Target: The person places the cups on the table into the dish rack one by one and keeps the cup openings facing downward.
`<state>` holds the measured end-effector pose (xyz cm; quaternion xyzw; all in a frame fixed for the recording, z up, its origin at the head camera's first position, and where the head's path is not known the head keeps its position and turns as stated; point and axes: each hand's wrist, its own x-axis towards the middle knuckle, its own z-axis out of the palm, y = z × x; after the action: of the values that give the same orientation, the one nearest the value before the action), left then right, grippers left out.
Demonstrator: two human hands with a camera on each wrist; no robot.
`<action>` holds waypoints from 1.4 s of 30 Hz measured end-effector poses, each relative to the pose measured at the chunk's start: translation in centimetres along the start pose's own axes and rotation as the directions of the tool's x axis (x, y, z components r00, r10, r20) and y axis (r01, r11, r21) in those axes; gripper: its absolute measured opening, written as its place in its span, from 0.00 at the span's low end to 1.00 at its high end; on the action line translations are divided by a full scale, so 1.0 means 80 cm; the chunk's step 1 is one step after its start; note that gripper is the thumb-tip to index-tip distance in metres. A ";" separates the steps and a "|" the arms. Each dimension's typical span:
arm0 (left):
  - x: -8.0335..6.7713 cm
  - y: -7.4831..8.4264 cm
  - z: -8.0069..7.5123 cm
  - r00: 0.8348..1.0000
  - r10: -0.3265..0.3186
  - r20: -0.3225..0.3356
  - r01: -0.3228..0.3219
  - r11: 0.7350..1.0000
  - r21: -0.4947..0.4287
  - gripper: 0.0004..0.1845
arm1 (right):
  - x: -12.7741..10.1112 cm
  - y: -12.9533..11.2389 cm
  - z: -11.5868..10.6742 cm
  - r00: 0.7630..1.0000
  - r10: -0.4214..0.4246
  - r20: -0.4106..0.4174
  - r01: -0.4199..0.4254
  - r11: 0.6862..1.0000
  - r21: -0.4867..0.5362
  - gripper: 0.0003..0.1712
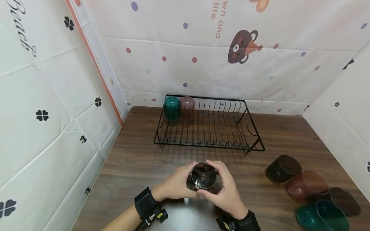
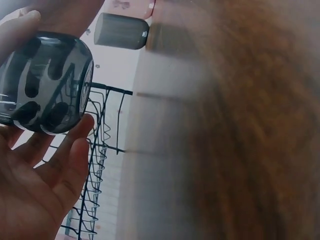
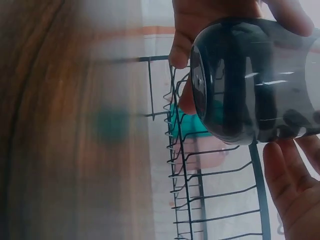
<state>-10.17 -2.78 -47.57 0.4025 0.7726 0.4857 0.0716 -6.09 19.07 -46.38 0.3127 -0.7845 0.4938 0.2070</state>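
Observation:
Both hands hold a dark smoky translucent cup above the near middle of the wooden table, its open mouth facing me. My left hand grips its left side and my right hand wraps its right side. The left wrist view shows the cup against the fingers of that hand. In the right wrist view the cup fills the upper right, fingers around it. A black wire dish rack stands behind, holding an upturned green cup and pink cup at its left end.
Several cups lie on their sides at the table's right: a black one, a reddish one, a dark brown one and a green one. Patterned cloth walls enclose the table on three sides.

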 end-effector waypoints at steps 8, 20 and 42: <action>0.000 -0.001 0.001 0.999 -0.013 -0.034 0.013 1.000 -0.013 0.41 | -0.001 0.006 0.001 0.999 -0.025 -0.048 0.024 1.000 -0.014 0.49; -0.001 -0.001 -0.003 0.996 0.006 -0.086 -0.006 1.000 -0.004 0.41 | -0.003 0.008 0.001 0.996 -0.042 -0.074 0.042 0.999 -0.003 0.51; -0.006 -0.002 -0.016 0.907 0.153 -0.393 -0.217 0.968 -0.124 0.48 | -0.007 0.012 -0.002 0.995 0.071 -0.075 -0.068 0.997 0.034 0.45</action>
<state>-10.59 -4.04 -47.13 0.3648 0.6872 0.6213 -0.0928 -6.37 19.69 -47.30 0.2693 -0.7786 0.5247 0.2144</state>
